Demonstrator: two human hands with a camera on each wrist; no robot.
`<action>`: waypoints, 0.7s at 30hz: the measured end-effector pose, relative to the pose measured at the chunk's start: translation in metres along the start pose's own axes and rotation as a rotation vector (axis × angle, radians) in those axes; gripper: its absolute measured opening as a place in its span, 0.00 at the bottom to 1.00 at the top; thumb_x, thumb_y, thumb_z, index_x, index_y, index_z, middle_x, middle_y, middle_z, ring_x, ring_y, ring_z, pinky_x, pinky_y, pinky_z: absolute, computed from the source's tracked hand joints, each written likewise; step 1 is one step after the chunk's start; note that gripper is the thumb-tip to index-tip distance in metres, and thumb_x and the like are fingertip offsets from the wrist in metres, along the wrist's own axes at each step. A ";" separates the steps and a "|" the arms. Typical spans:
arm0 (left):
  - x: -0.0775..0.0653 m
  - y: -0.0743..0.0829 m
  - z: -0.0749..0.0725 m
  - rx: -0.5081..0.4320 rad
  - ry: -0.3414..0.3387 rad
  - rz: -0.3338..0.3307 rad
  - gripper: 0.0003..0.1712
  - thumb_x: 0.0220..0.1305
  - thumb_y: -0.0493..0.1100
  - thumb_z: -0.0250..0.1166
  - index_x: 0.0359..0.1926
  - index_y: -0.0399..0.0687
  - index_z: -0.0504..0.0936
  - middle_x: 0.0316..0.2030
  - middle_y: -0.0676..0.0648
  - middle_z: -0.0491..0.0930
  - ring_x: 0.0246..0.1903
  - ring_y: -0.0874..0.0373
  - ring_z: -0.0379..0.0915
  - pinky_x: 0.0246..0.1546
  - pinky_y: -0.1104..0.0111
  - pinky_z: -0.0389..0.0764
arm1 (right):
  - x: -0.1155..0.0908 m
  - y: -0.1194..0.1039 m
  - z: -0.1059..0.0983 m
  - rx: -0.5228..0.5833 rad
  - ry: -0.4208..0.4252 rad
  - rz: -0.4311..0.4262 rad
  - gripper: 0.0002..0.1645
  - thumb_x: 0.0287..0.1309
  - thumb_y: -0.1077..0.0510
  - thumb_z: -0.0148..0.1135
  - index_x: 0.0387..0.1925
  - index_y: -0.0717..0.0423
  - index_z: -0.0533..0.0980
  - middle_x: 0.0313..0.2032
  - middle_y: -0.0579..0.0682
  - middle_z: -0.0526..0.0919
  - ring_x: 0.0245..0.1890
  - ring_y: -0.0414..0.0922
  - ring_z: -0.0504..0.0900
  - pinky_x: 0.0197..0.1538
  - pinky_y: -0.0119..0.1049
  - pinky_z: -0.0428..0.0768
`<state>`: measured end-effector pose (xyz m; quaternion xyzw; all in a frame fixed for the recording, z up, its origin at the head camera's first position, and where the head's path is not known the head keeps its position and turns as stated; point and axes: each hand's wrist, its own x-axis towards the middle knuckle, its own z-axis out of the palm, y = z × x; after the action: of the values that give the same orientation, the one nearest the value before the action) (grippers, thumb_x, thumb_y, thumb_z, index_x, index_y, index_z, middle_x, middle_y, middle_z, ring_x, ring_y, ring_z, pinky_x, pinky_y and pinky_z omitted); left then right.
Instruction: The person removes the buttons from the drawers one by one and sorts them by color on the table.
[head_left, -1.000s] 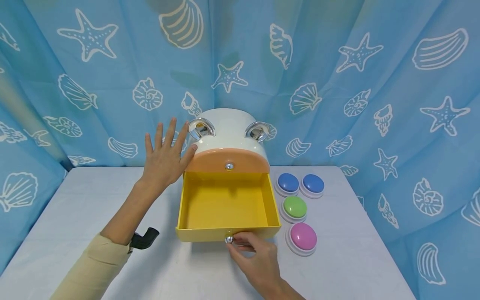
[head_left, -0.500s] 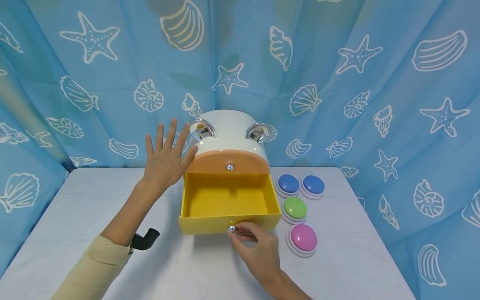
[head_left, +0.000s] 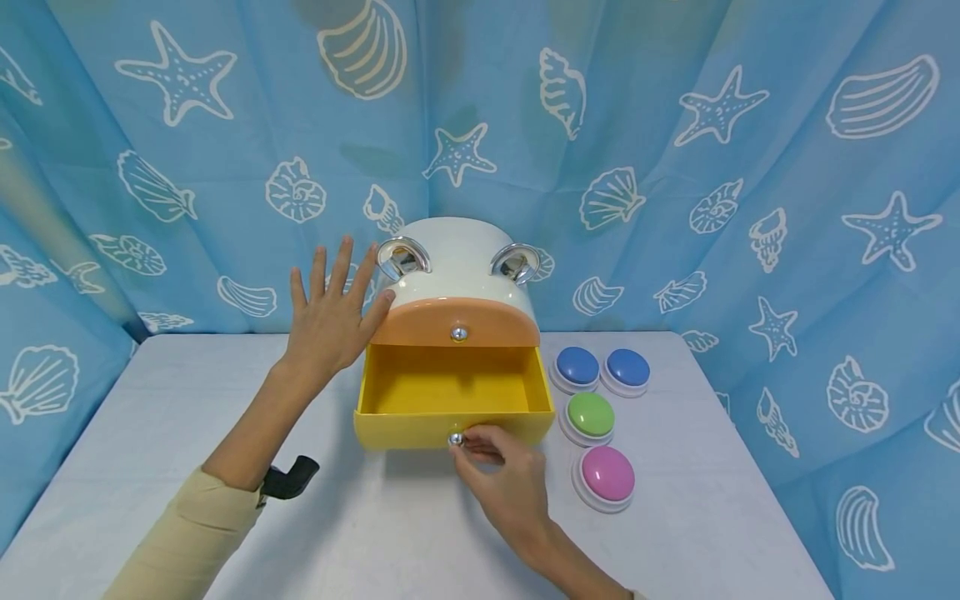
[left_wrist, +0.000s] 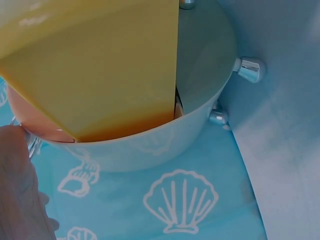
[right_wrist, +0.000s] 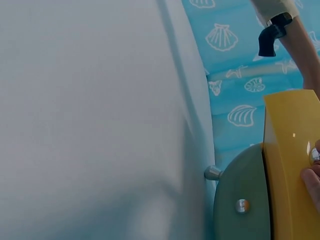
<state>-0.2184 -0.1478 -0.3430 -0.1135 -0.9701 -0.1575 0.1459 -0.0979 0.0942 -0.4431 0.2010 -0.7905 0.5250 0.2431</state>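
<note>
A white rounded drawer cabinet (head_left: pixel 454 258) with two chrome rings stands at the back of the table. Its orange drawer (head_left: pixel 416 322) is closed, while the yellow drawer (head_left: pixel 408 431) below is pulled partway out and shows a bare inside. My right hand (head_left: pixel 504 479) pinches the chrome knob (head_left: pixel 456 439) on the yellow front with thumb and fingers. Fingers spread, my left hand (head_left: pixel 327 327) rests its thumb against the cabinet's left side. A green drawer (right_wrist: pixel 245 180) sits underneath, visible only in the wrist views.
Right of the cabinet are two blue push buttons (head_left: pixel 577 367), a green button (head_left: pixel 590 414) and a pink button (head_left: pixel 608 474), each on a white base. The white tabletop (head_left: pixel 405 533) ends at a blue shell-patterned curtain (head_left: pixel 637 150). A black wrist mount (head_left: pixel 291 478) is on the left forearm.
My right hand has pushed the yellow drawer inward, so less of its inside shows. The left hand and the buttons have stayed where they were.
</note>
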 end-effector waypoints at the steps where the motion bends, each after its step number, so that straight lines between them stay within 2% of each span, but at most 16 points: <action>1: 0.000 0.000 0.000 0.001 0.001 0.000 0.39 0.78 0.62 0.40 0.81 0.53 0.43 0.79 0.39 0.35 0.75 0.33 0.27 0.67 0.35 0.27 | 0.001 0.001 0.001 0.000 0.001 -0.001 0.11 0.48 0.68 0.77 0.35 0.60 0.84 0.33 0.47 0.88 0.30 0.39 0.87 0.36 0.29 0.83; 21: 0.000 0.000 0.001 0.003 -0.007 -0.011 0.40 0.77 0.64 0.39 0.81 0.54 0.42 0.79 0.41 0.33 0.75 0.36 0.22 0.67 0.36 0.26 | 0.039 0.023 0.016 -0.007 0.000 0.058 0.08 0.52 0.65 0.75 0.34 0.62 0.83 0.32 0.49 0.87 0.32 0.38 0.87 0.38 0.31 0.84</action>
<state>-0.2191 -0.1472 -0.3439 -0.1083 -0.9715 -0.1563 0.1419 -0.1451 0.0856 -0.4417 0.1773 -0.7979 0.5290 0.2284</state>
